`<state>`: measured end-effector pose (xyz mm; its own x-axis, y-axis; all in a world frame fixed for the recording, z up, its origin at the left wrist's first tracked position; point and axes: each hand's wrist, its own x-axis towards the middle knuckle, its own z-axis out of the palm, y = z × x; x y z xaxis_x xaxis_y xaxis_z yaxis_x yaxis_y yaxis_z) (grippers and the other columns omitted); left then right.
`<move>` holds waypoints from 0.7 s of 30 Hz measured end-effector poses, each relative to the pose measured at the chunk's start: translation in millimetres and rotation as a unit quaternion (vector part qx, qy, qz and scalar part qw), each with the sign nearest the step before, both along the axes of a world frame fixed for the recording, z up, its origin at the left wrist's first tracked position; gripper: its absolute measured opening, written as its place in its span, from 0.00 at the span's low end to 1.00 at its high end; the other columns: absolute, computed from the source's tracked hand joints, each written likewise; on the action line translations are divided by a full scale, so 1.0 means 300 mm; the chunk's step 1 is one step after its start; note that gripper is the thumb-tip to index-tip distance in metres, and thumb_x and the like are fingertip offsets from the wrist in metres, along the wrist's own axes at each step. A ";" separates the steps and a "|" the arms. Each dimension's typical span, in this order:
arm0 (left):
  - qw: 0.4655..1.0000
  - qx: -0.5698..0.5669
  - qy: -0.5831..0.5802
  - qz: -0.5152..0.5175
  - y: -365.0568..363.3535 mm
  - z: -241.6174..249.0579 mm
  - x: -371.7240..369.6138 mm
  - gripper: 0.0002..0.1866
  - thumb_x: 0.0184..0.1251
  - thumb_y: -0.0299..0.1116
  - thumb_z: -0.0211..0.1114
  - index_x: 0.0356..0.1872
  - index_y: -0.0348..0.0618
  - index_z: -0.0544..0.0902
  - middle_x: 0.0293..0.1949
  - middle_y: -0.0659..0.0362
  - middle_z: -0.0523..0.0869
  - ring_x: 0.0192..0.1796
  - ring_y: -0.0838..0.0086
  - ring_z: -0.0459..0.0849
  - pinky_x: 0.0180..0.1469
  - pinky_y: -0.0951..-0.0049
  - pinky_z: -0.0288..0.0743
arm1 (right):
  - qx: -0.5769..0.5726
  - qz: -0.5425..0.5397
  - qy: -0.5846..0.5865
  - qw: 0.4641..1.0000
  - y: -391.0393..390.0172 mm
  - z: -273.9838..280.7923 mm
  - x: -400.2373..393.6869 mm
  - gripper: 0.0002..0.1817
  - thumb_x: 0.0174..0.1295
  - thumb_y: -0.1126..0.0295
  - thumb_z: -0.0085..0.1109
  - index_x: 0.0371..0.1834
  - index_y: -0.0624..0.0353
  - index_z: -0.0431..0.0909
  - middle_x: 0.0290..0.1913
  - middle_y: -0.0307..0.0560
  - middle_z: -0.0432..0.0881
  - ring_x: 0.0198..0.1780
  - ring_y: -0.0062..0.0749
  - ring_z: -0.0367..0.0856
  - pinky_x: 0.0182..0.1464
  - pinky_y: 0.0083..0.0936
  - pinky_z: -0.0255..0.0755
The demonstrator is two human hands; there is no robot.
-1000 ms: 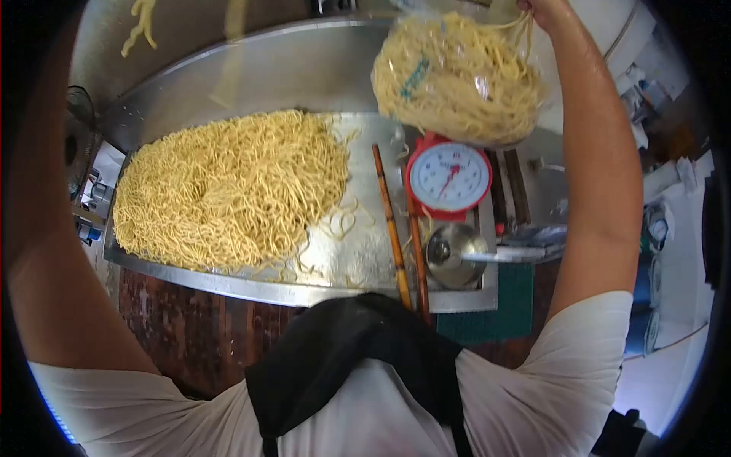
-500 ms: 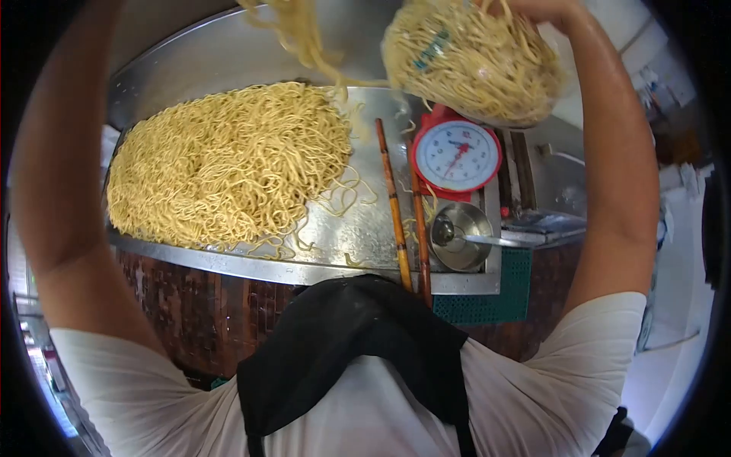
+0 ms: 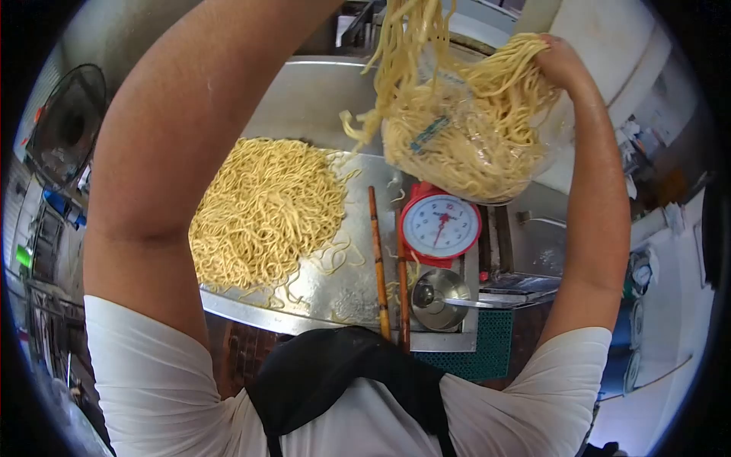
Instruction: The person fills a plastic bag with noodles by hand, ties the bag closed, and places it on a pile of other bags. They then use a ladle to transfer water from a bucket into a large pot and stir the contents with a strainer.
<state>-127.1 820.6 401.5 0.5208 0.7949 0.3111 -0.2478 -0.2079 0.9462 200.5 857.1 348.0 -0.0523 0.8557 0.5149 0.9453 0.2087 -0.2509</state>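
A clear plastic bag of thick yellow noodles point(image 3: 464, 152) rests above the red dial scale point(image 3: 440, 226), its top heaped with loose noodles. My right hand point(image 3: 557, 61) is closed on noodles at the bag's upper right edge. My left arm reaches up past the top of the frame, so my left hand is out of sight. Long noodle strands point(image 3: 407, 46) hang down from the top edge over the bag's left side. A large pile of noodles point(image 3: 270, 217) lies on the metal tray, partly behind my left arm.
Two brown sticks point(image 3: 379, 263) lie upright in view beside the scale. Below it, a metal bowl point(image 3: 439, 312) holds a ladle. A fan point(image 3: 68, 126) stands at far left. A green mat point(image 3: 495, 346) lies on the floor past the metal tray's edge point(image 3: 259, 316).
The view has tilted up. My left arm has swung right, bringing the hanging strands over the bag. More noodles show at the bag's top, near my right hand.
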 end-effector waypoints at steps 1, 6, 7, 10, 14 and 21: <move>1.000 -0.003 0.002 -0.006 0.002 -0.006 0.032 0.14 0.72 0.46 0.60 0.35 0.49 0.85 0.29 0.57 0.88 0.26 0.69 0.84 0.29 0.61 0.82 | -0.068 0.010 -0.004 0.998 -0.014 0.000 -0.018 0.15 0.65 0.67 0.56 0.52 0.58 0.82 0.35 0.39 0.86 0.34 0.23 0.83 0.37 0.24 0.77; 0.999 -0.009 0.030 -0.023 0.033 -0.040 0.151 0.13 0.73 0.46 0.60 0.36 0.50 0.85 0.29 0.58 0.88 0.25 0.70 0.85 0.28 0.65 0.81 | -0.175 0.008 0.120 0.977 -0.228 0.008 -0.117 0.16 0.65 0.62 0.57 0.52 0.56 0.82 0.32 0.36 0.83 0.29 0.20 0.78 0.31 0.22 0.73; 0.999 -0.015 0.047 -0.023 0.023 -0.038 0.167 0.14 0.73 0.46 0.60 0.35 0.50 0.85 0.29 0.58 0.88 0.26 0.71 0.85 0.28 0.67 0.82 | -0.141 0.023 0.102 0.984 -0.232 0.010 -0.112 0.16 0.65 0.60 0.56 0.52 0.55 0.82 0.31 0.35 0.82 0.28 0.19 0.76 0.28 0.22 0.70; 0.997 -0.042 0.042 -0.045 0.009 -0.078 0.231 0.11 0.72 0.42 0.61 0.37 0.47 0.85 0.31 0.57 0.88 0.30 0.71 0.86 0.32 0.66 0.83 | -0.093 0.071 0.182 0.976 -0.241 0.070 -0.120 0.17 0.67 0.58 0.55 0.53 0.55 0.81 0.30 0.33 0.81 0.28 0.19 0.73 0.29 0.21 0.68; 0.991 0.042 0.024 -0.121 -0.039 -0.113 0.301 0.11 0.70 0.38 0.64 0.43 0.41 0.85 0.36 0.54 0.88 0.38 0.68 0.87 0.39 0.65 0.84 | -0.013 0.117 0.260 0.959 -0.261 0.163 -0.230 0.18 0.68 0.55 0.58 0.54 0.54 0.80 0.33 0.33 0.81 0.32 0.18 0.73 0.32 0.21 0.66; 0.967 0.157 0.179 0.093 0.059 -0.089 0.449 0.15 0.70 0.41 0.65 0.51 0.44 0.84 0.46 0.59 0.87 0.45 0.71 0.86 0.47 0.68 0.82 | 0.100 0.227 0.335 0.909 -0.324 0.166 -0.163 0.13 0.64 0.64 0.58 0.45 0.58 0.85 0.41 0.43 0.87 0.40 0.29 0.84 0.46 0.29 0.79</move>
<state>7.5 838.2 374.8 0.4963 0.7810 0.3790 0.1537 -0.5087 0.8471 151.5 759.8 397.8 0.0064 0.7101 0.7041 0.3989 0.6439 -0.6529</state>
